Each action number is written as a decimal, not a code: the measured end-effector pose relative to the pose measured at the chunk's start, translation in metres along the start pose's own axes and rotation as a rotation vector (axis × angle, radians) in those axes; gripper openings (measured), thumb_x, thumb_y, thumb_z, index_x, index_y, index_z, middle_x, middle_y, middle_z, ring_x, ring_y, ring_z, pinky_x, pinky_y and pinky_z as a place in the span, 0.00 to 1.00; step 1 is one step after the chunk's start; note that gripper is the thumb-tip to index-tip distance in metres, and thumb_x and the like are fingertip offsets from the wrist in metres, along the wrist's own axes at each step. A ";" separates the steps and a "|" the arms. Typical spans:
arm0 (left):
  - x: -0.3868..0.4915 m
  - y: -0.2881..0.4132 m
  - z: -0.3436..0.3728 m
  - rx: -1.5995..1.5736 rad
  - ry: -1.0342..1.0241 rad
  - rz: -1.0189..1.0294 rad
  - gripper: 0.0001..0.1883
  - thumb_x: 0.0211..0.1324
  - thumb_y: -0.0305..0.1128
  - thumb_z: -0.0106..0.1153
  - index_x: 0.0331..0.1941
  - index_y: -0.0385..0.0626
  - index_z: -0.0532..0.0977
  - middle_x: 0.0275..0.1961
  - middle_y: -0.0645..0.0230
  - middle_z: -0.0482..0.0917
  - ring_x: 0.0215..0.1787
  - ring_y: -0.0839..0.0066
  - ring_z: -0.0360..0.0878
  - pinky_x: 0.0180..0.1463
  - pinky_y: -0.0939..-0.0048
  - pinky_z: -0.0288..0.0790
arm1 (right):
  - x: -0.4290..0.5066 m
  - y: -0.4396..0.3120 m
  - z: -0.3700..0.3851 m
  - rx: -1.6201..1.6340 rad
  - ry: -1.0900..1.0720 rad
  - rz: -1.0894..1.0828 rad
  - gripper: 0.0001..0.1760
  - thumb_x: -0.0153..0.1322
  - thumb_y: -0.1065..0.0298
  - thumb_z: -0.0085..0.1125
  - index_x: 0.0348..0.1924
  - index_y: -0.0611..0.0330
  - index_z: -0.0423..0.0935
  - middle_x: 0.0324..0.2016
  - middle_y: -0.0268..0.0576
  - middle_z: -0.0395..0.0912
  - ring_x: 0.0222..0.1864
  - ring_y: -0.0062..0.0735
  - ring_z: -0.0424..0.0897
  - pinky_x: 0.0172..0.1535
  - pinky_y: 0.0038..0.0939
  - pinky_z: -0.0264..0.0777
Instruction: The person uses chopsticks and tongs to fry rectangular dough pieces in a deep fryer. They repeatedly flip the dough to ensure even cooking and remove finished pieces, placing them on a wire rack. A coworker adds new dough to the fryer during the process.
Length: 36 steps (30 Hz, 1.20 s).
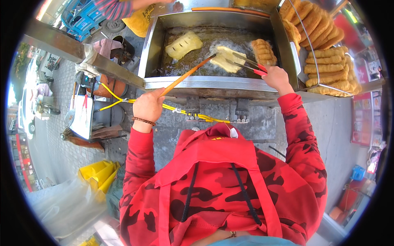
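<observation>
My left hand (148,106) grips a wooden stick (187,75) with a dark tip, which reaches over the oil. In my right hand (277,79) is a pair of metal tongs (246,61) with red handles. The tongs' arms lie over a pale, flat piece of dough (227,65) in bubbling oil, and the stick's tip is at its upper left edge. Whether the tongs pinch the dough, I cannot tell. A slit, pale yellow dough piece (184,45) floats at the left of the fryer (197,83). At the right floats a browned, ridged piece (264,51).
Fried dough sticks (327,66) are piled in a wire rack (312,61) right of the fryer. Another wooden stick (229,11) rests along the far rim. Yellow gas hoses (172,108) run below the near side. Another person's striped sleeve (112,7) shows at upper left, near a metal post (114,69).
</observation>
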<state>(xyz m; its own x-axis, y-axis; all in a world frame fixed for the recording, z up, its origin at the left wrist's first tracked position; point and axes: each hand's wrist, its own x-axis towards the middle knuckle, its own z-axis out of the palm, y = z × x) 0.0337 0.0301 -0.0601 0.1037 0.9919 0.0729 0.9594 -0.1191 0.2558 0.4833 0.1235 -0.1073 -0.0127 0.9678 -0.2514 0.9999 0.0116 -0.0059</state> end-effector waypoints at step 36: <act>-0.013 0.006 -0.020 0.068 -0.083 -0.091 0.17 0.57 0.35 0.64 0.51 0.54 0.82 0.39 0.54 0.84 0.41 0.53 0.83 0.43 0.57 0.77 | 0.009 0.012 0.021 -0.020 -0.049 0.064 0.21 0.68 0.55 0.62 0.49 0.56 0.80 0.44 0.52 0.84 0.48 0.51 0.83 0.52 0.44 0.76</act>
<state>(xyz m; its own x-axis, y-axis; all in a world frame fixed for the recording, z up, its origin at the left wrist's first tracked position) 0.0333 0.0159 -0.0398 0.0343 0.9990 -0.0282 0.9811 -0.0283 0.1916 0.4952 0.1274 -0.1299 0.0520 0.9531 -0.2980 0.9985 -0.0447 0.0312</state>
